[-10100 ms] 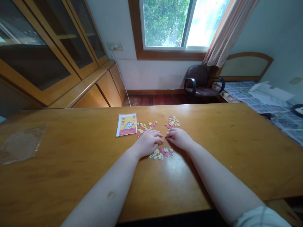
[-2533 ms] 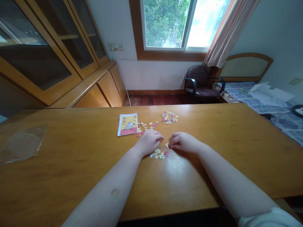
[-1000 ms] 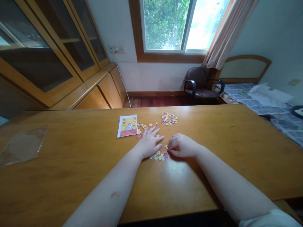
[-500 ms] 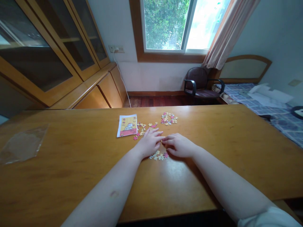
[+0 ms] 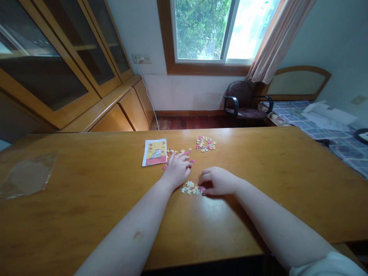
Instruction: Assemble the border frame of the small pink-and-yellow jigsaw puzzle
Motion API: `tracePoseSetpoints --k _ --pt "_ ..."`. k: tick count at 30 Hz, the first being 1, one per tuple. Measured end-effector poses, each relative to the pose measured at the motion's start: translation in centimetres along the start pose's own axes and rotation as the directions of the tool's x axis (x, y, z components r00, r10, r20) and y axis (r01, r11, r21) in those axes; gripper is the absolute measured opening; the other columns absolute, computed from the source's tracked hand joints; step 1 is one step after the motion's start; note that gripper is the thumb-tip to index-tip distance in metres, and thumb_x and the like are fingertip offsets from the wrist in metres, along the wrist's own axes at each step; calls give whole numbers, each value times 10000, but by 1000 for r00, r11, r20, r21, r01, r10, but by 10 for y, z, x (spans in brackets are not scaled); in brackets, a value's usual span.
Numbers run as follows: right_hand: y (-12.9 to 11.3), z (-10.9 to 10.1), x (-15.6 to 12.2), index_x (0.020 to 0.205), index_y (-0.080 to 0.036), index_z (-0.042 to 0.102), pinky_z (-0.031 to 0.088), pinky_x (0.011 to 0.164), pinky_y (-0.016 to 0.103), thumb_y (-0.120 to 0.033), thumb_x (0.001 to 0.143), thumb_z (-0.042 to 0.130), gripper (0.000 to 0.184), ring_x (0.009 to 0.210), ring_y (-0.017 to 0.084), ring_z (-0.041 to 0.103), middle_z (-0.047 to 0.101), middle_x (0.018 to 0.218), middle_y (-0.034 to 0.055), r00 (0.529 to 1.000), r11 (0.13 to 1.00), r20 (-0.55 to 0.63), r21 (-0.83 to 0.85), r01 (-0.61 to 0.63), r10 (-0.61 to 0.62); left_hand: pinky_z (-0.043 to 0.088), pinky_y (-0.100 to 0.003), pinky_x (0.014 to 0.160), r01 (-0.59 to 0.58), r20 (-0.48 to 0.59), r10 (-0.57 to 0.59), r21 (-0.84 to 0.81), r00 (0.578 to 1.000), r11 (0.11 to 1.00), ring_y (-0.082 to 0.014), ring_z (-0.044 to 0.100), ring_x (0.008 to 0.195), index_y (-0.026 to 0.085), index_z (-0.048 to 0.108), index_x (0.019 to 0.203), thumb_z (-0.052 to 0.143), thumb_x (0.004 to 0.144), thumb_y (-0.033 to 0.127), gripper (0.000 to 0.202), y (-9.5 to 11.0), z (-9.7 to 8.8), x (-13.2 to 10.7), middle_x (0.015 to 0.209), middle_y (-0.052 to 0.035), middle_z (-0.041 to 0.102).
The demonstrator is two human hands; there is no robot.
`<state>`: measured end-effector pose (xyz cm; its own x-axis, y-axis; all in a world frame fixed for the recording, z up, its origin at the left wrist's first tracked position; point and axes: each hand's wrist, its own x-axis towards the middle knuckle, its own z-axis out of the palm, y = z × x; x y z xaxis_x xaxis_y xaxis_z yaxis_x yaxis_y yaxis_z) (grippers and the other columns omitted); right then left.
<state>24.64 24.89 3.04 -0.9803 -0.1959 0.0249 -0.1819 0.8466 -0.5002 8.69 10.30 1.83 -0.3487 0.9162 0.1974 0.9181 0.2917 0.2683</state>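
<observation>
Head view: lower middle of frame, gently close the narrowly parted right hand (image 5: 219, 181) on the pink piece (image 5: 202, 188), leaving pale pieces (image 5: 189, 184) undisturbed; cannot tell the grip of the left hand (image 5: 176, 169).

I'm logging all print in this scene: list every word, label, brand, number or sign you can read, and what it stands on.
None can be read.
Picture card: a cartoon; any lettering is too small to read.
Puzzle pieces: no legible marks; too small to rule out print.
Clear plastic bag: no readable label.
</observation>
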Motion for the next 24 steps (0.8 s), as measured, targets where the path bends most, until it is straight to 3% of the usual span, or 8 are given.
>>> tracePoseSetpoints --k 5,9,14,18,21,24 --pt "-1 3 1 861 -215 733 472 737 264 -276 768 676 126 766 160 618 686 857 27 1000 999 -4 -29 -17 17 262 -544 1147 -17 -33 16 -26 999 1000 -253 497 1256 246 733 968 488 849 183 280 -1 3 -1 1194 -42 674" --pt "-1 1 -2 856 -215 726 475 723 248 -247 758 683 112 758 146 618 679 851 20 999 998 -17 47 -34 35 240 -537 1159 -41 -42 38 -63 998 997 -243 491 1266 244 718 1008 485 854 172 289 -1 4 -1 1187 -41 677" --pt "9 -7 -5 873 -202 719 481 763 259 -306 796 676 136 815 157 631 678 872 33 980 989 -149 92 -115 128 230 -532 1166 -44 -41 40 -94 998 995 -241 504 1254 246 713 1026 488 865 187 284 0 2 -1 1192 -41 676" --pt "23 -2 -2 884 -199 729 478 740 267 -344 839 642 175 796 159 632 675 865 43 935 961 -234 1 -276 268 211 -535 1174 -78 3 79 -108 997 991 -245 484 1278 259 719 1012 493 851 166 294 1 1 -1 1190 -32 674" --pt "30 1 0 954 -206 735 480 756 261 -361 853 640 208 795 150 642 686 902 45 920 948 -234 21 -317 313 201 -529 1180 -108 42 113 -106 993 988 -248 458 1304 272 726 1011 492 840 147 315 1 1 -1 1217 -31 660" --pt "31 -5 -4 1010 -201 724 473 783 277 -382 841 658 257 823 162 642 695 938 54 900 938 -277 8 -347 336 149 -559 1182 -141 118 154 -110 981 984 -275 348 1387 310 671 1176 519 832 170 401 3 1 -3 1373 -34 559"
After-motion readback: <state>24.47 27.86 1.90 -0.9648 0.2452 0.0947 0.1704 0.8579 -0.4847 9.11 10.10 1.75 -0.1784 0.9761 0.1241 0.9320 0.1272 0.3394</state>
